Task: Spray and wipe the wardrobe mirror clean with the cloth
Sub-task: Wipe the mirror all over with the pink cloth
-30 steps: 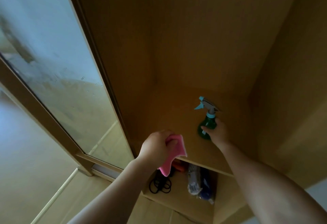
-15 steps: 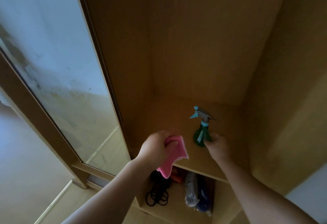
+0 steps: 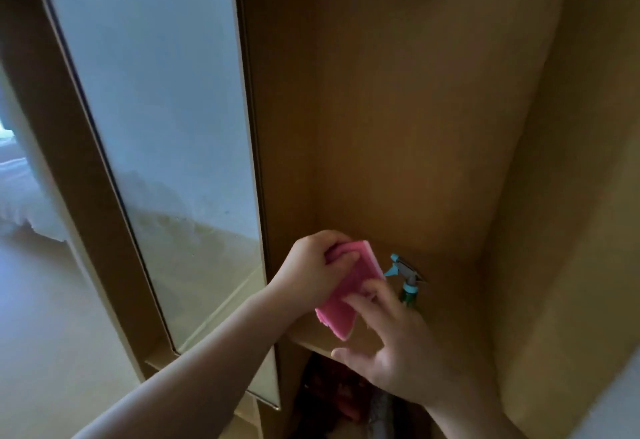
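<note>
My left hand (image 3: 313, 267) grips a pink cloth (image 3: 341, 303) at its upper end, in front of the open wardrobe compartment. The fingertips of my right hand (image 3: 394, 345) touch the cloth's right edge, with the fingers spread. Behind that hand a green spray bottle (image 3: 407, 282) with a light-blue nozzle stands on the wooden shelf (image 3: 349, 343), and no hand touches it. The wardrobe mirror (image 3: 166, 133) fills the sliding door on the left; smears and small spots show on its lower half.
The wooden frame (image 3: 72, 161) borders the mirror on its left. Wooden walls enclose the compartment (image 3: 398, 126) at the back and right. Below the shelf lie dark, unclear items (image 3: 332, 393). A pale floor (image 3: 45, 317) lies at lower left.
My right hand let go of the spray bottle, which stays on the shelf, and moved left onto the cloth. The view tilted up, showing more of the mirror.
</note>
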